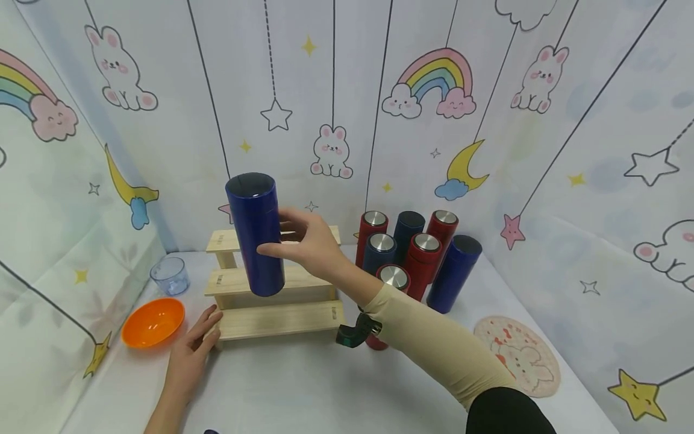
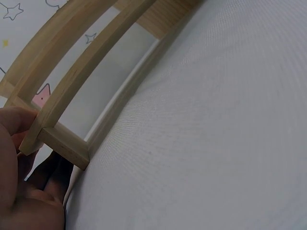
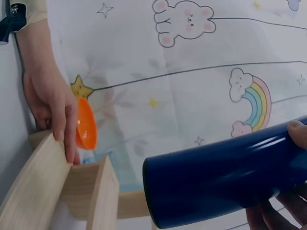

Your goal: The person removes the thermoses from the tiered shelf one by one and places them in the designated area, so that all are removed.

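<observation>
High over a three-step wooden rack (image 1: 282,320), my right hand (image 1: 315,246) grips a blue thermos bottle (image 1: 253,235) from its right side. The bottle is nearly upright, with a dark, shiny top. Thumb and fingers wrap its body, and its smooth blue side (image 3: 216,177) fills the lower right of the right wrist view. My left hand (image 1: 190,355) holds the left end of the rack's lowest step, its fingers (image 2: 17,119) against the board's end in the left wrist view. Part of the rack's upper steps is hidden behind the bottle and right hand.
To the right stands a cluster of several red and blue thermos bottles (image 1: 423,253), partly behind my right forearm. An orange bowl (image 1: 153,323) and a clear bluish cup (image 1: 170,276) sit left of the rack. A round bunny mat (image 1: 520,355) lies at right.
</observation>
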The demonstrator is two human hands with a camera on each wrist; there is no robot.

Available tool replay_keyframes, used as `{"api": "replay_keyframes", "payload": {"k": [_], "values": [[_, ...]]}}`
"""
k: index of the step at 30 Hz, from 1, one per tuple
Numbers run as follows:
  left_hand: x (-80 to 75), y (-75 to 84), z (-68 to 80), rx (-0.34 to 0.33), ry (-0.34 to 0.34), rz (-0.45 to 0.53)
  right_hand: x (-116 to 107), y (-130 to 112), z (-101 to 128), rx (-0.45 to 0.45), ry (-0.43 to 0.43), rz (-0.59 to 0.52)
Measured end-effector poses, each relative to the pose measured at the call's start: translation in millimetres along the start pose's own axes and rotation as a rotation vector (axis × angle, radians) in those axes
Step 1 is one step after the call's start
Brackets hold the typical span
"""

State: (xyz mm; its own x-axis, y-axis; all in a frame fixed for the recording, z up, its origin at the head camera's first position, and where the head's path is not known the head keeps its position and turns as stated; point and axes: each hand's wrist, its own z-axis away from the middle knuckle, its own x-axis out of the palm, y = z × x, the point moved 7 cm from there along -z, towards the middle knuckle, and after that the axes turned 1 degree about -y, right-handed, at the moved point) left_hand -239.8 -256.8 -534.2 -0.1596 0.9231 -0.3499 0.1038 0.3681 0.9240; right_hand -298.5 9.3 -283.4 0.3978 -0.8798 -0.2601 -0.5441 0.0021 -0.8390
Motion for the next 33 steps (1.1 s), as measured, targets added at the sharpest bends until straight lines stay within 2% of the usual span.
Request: {"api": "replay_keyframes", "payload": {"k": [15,23,33], "values": [[1.4,-2.2,0.6,0.007,-0.010,-0.003,-18,0,38,-0.024,-0.027,0.011],[1.6,-2.0,-1.3,0.018,-0.013,0.002,-35,-3,63,-0.010,0.023,0.027],[0.8,-1.1,-1.3,0.015,-0.012,-0.001,-46,-4,84,0.005,0.029,0.077]]}}
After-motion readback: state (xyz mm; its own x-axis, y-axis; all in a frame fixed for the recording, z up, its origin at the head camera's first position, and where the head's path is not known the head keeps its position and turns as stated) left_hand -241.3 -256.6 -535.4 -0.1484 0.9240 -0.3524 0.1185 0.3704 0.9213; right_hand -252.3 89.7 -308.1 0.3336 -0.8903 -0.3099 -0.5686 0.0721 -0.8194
